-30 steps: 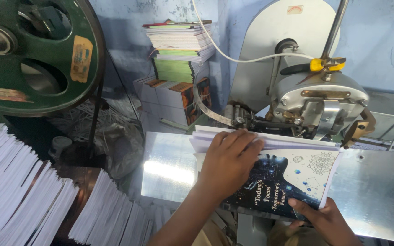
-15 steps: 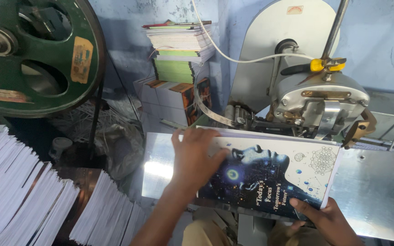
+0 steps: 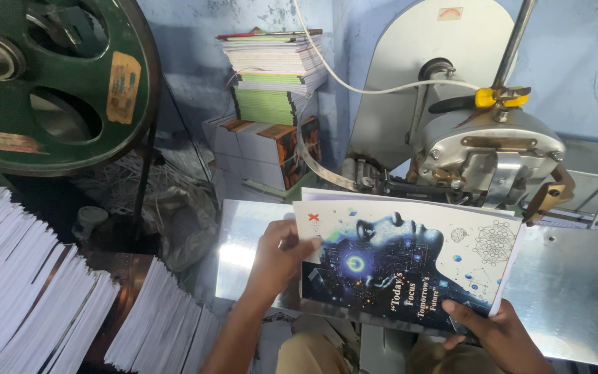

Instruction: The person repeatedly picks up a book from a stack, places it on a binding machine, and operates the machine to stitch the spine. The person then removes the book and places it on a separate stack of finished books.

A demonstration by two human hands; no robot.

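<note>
A big green flywheel (image 3: 43,76) fills the upper left corner, and fanned piles of white sheets (image 3: 43,305) run along the left edge below it. Ahead of me stands the grey machine (image 3: 479,145) with a white disc behind it and a yellow-handled tool on top. Its steel table (image 3: 576,291) shines across the right and centre. Against the blue wall sits a stack of books (image 3: 271,83), white and green page edges showing, on boxes.

On the table's near edge, just in front of the machine head, lies the booklet (image 3: 410,266). Its dark blue and white cover faces up. The long axis runs left to right across the table, tilted a little so the right end sits lower and nearer me. The cover lettering reads turned steeply up the page rather than level to my eye. Loose white pages show beyond its far edge.

My left hand (image 3: 278,260) grasps the booklet's left short edge, thumb on the cover, fingers curled beneath it. My right hand (image 3: 493,332) grips the near right corner, thumb pressed on top, the other fingers hidden below.
</note>
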